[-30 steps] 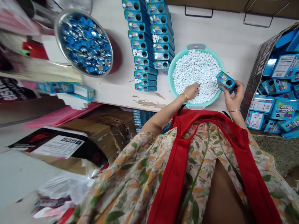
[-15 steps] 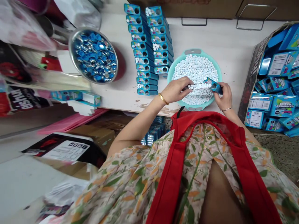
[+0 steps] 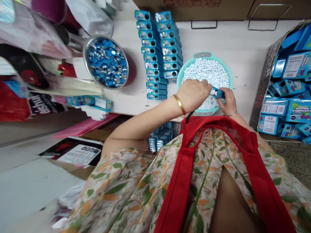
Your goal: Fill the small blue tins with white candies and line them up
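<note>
Seemingly mid-batch: over the turquoise basin (image 3: 178, 79) of white candies (image 3: 206, 69), the right hand (image 3: 229, 101) grips a blue candy tin (image 3: 220, 94); the left hand (image 3: 194, 94) covers its end, its hold hidden. Two rows of tins (image 3: 157, 92) look filled, uncapped; loose tins (image 3: 299, 110) in the carton (image 3: 260, 76) seem left.

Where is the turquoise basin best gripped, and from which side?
The turquoise basin is likely best gripped at its far handle and near handle, coming from outside: these grey-faced tabs jut from opposite edges of its round rim, clear of the white pellets.
</note>
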The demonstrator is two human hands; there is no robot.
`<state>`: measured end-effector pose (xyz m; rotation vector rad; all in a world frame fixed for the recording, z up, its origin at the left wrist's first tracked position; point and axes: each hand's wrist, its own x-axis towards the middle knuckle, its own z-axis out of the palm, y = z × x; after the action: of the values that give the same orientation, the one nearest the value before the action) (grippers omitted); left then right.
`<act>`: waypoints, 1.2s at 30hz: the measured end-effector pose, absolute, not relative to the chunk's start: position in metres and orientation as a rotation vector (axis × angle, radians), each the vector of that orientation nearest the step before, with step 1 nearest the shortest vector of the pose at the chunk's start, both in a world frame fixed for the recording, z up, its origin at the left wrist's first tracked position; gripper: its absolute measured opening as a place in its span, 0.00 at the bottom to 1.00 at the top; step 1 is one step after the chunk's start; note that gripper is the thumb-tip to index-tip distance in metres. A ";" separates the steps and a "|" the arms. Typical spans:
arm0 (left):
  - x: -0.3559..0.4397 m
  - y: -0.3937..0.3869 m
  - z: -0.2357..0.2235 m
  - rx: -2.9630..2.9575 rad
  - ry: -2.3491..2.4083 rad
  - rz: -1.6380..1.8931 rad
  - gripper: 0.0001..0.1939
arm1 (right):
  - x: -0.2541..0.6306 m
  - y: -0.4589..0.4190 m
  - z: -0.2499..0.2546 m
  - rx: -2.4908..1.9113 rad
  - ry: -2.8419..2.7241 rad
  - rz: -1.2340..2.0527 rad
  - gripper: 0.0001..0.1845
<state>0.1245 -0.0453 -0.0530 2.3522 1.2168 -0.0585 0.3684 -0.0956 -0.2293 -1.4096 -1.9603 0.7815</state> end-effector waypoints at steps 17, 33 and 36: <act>0.066 -0.065 -0.070 2.214 1.344 0.104 0.15 | 0.363 -0.099 -0.238 -1.289 -1.795 0.894 0.23; 0.045 -0.088 -0.149 1.983 1.136 0.640 0.25 | 0.308 -0.100 -0.216 -1.091 -1.787 1.319 0.34; 0.021 -0.085 -0.161 1.931 1.301 0.718 0.25 | 0.321 -0.092 -0.206 -1.114 -1.936 1.230 0.38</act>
<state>0.0206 -0.0849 -0.1615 1.9315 1.3006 0.7183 0.3210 -0.0925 -0.2064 -1.1144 -1.9359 1.2300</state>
